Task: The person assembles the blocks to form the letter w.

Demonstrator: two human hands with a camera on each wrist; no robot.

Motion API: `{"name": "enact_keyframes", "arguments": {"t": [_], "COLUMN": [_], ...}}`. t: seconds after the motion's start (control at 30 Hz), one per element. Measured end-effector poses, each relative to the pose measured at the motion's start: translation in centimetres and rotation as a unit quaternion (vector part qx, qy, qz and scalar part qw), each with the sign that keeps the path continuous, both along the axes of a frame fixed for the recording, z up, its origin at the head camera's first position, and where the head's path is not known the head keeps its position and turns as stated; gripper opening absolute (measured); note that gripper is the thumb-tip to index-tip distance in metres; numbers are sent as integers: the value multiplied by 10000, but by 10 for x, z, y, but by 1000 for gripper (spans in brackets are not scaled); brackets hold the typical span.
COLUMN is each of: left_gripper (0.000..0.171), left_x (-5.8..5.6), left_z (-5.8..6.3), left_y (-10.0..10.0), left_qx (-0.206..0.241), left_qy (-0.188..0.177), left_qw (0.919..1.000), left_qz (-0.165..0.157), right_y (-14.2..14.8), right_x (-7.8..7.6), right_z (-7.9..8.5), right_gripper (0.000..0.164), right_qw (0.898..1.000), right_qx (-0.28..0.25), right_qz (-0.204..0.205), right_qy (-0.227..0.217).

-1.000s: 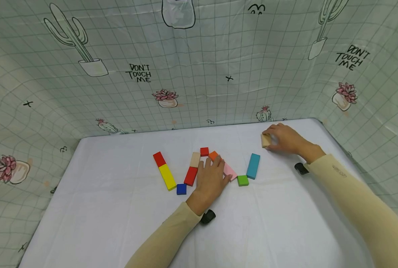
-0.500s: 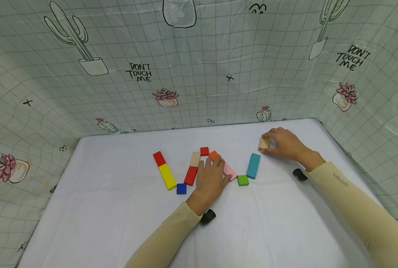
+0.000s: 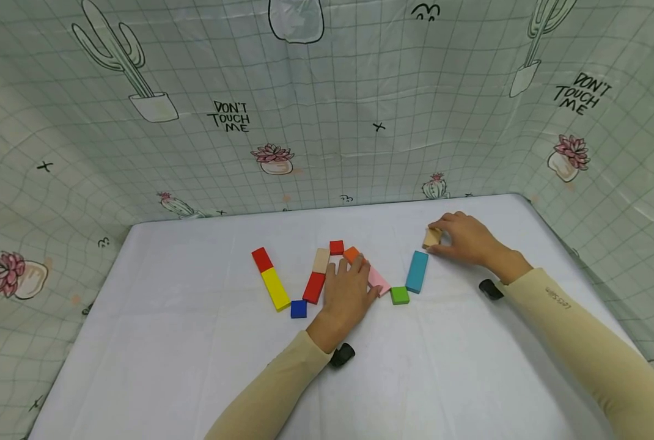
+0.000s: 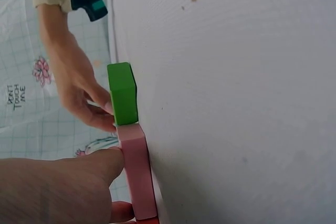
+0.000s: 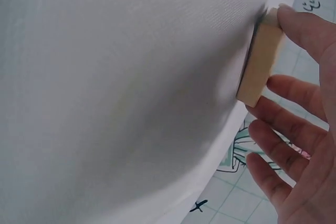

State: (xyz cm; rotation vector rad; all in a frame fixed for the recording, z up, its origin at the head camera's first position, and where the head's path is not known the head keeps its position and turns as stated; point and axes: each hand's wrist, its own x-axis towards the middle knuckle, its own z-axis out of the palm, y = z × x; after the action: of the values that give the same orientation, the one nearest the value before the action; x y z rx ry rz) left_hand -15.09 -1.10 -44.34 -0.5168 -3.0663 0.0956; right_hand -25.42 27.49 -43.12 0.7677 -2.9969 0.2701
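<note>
Between the thumb and fingers of my right hand [image 3: 466, 238] is a plain wooden block [image 3: 431, 238], held by its ends near the back right of the table. In the right wrist view the wooden block [image 5: 260, 64] sits low on the cloth. A blue-green block [image 3: 417, 272] lies just in front of it. My left hand [image 3: 345, 299] rests over the middle of the zigzag row, its fingers loosely spread. Its thumb touches a pink block [image 4: 137, 174], which adjoins a green block [image 4: 124, 95]. An orange block [image 3: 351, 253] shows past the left fingertips.
Left of my left hand, the row continues with a red block [image 3: 313, 288], a beige block [image 3: 321, 261], a blue block [image 3: 298, 309], a yellow block [image 3: 276, 289] and another red block [image 3: 261, 260]. A small red block [image 3: 336, 247] tops the peak. A patterned curtain [image 3: 327, 91] hangs behind the table.
My right hand has drawn the wooden block slightly left and toward me, turning it so that it lies close to the far end of the blue-green block. My left hand has stayed put.
</note>
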Motion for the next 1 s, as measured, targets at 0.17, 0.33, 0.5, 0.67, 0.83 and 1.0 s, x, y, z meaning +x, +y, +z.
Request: {"name": "enact_keyframes", "arguments": {"t": [0.17, 0.33, 0.5, 0.67, 0.83, 1.0], "left_gripper": [64, 65, 65, 65, 65, 65], "left_x": [-1, -1, -1, -1, -2, -2], "left_z": [1, 0, -1, -1, -2, -3], "left_y": [0, 0, 0, 0, 0, 1], "left_qx": [-55, -31, 16, 69, 28, 10], "left_qy": [-13, -55, -41, -50, -36, -32], "left_qw": [10000, 10000, 10000, 10000, 10000, 10000], "left_qz": [-7, 15, 23, 26, 30, 46], "right_y": [2, 3, 3, 1, 0, 0], "right_x": [-1, -2, -4, -2, 0, 0], "right_z": [1, 0, -3, -3, 1, 1], "right_gripper": [55, 58, 58, 59, 59, 59], "right_qw": [9999, 9998, 9996, 9995, 9992, 9987], "right_qx": [68, 73, 40, 48, 67, 60], "right_qz": [56, 161, 245, 288, 360, 486], "right_qy": [-48, -128, -130, -125, -152, -148]}}
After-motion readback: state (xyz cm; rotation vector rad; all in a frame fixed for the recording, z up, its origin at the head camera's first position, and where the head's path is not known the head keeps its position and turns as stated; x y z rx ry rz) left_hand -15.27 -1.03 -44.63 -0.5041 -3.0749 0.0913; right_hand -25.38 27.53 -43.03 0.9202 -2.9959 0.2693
